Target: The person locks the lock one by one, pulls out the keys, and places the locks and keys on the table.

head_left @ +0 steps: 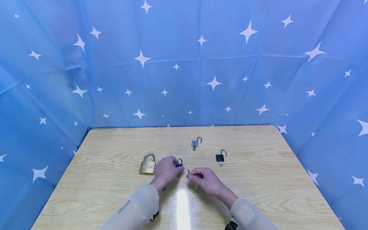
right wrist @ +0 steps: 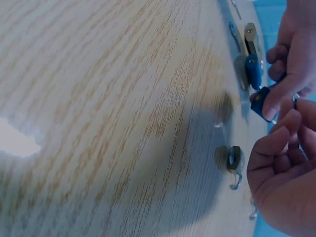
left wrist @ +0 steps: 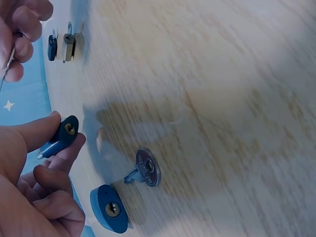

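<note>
Between thumb and fingers my left hand (head_left: 166,170) pinches a small blue padlock (left wrist: 68,129), its keyhole showing in the left wrist view. In the head view its shackle points up. A thin metal piece, apparently a key (left wrist: 10,61), is pinched in the fingertips of my right hand (head_left: 205,180), a short way right of the padlock and apart from it. Beneath my left hand a larger blue padlock (left wrist: 109,210) lies on the table. Next to it is a loose key (left wrist: 146,169) with a round head.
A big brass padlock (head_left: 147,167) with its shackle closed lies left of my left hand. Farther back are a silver padlock (head_left: 194,143) and a black padlock (head_left: 219,158), shackles swung out, each with a key. A starry blue curtain (head_left: 184,64) surrounds the wooden table (head_left: 273,191).
</note>
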The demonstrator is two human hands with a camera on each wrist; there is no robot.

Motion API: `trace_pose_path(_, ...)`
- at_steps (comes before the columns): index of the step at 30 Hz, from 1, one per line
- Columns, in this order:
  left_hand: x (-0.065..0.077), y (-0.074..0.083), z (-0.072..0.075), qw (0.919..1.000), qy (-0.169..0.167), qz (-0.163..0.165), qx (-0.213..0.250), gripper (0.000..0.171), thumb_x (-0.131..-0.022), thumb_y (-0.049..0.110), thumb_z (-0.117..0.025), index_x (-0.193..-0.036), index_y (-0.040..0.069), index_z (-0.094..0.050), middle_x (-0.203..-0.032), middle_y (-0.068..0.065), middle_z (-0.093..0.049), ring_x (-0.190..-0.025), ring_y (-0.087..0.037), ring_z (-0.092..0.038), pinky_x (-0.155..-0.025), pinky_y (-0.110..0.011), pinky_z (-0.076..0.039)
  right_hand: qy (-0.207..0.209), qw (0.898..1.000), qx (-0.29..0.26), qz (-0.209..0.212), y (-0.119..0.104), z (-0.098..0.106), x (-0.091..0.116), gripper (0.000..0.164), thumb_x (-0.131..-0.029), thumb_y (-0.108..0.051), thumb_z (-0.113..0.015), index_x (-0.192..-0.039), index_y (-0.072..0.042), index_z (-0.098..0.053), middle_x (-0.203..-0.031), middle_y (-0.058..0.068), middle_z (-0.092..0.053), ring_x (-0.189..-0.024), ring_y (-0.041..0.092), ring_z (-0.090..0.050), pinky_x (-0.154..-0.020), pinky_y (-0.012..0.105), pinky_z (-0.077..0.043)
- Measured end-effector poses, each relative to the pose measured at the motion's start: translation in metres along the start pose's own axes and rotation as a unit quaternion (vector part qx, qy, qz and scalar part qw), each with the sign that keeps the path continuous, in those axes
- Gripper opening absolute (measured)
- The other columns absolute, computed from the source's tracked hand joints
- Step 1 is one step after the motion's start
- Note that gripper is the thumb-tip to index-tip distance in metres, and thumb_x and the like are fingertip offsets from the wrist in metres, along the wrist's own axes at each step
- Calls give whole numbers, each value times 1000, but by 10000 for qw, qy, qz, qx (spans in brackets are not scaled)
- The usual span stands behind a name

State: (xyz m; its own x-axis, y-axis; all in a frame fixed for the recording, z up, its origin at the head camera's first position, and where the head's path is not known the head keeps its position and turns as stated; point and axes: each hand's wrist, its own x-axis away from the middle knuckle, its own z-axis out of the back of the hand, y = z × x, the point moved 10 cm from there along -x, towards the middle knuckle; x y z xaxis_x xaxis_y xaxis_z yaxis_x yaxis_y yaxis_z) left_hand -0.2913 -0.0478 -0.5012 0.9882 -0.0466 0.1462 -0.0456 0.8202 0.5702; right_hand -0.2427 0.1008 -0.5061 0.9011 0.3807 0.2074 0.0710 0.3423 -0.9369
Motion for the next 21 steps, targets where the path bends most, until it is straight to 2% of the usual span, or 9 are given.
trace_pose_path(10,-2,-3,-4,9997,25,125,-205,28,-79,40,-78,-71,20,-60,-60,5,-56,-54,-13,-50,-50,-29,-35,-7,10000,-26,2,2,-1,-3,24,-94,-21,-64,-106,-1,-70,-98,20,-67,-71,17,-57,-59,26,-48)
trace_pose_path(17,-2,-2,-4,9998,75,70,-142,24,-79,40,-78,-77,21,-64,-61,7,-57,-57,-14,-50,-52,-30,-35,-13,9999,-144,61,0,-2,-3,24,-94,-21,-63,-106,-1,-69,-97,17,-67,-70,14,-56,-58,25,-47)
trace_pose_path(21,-2,-3,-4,9998,94,79,-129,24,-79,41,-78,-75,22,-63,-60,7,-56,-57,-14,-49,-52,-30,-34,3,9999,-126,39,1,-2,-3,24,-95,-21,-63,-107,-1,-70,-95,16,-67,-70,14,-56,-58,26,-47)
